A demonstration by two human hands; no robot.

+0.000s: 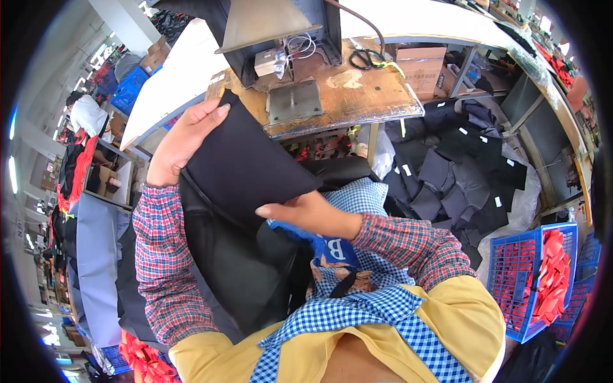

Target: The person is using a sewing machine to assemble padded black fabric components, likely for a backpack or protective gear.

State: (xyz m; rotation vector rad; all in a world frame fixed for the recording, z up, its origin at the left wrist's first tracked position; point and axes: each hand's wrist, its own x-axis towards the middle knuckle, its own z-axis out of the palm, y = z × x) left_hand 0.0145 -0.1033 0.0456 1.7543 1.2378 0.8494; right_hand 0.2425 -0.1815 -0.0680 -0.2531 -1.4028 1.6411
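Observation:
A folded-looking piece of black fabric (252, 159) is stretched between my hands, tilted in front of the worktop. My left hand (186, 137) pinches its upper left corner between thumb and fingers. At the lower right edge, my right hand (317, 215) grips the fabric with the thumb on top; its fingers are hidden behind the cloth. More dark material (242, 268) hangs below, over my lap. Just beyond the fabric stands a machine (268, 29) with a metal plate (294, 102) set on a worn wooden worktop (364, 96); neither hand touches it.
Dark fabric pieces (450, 185) with white tags lie heaped at the right. A blue crate (514, 281) holds red pieces (552, 281). A black-handled tool (366, 59) lies on the worktop, and a cardboard box (420, 67) sits behind. Another person (88, 115) is far left.

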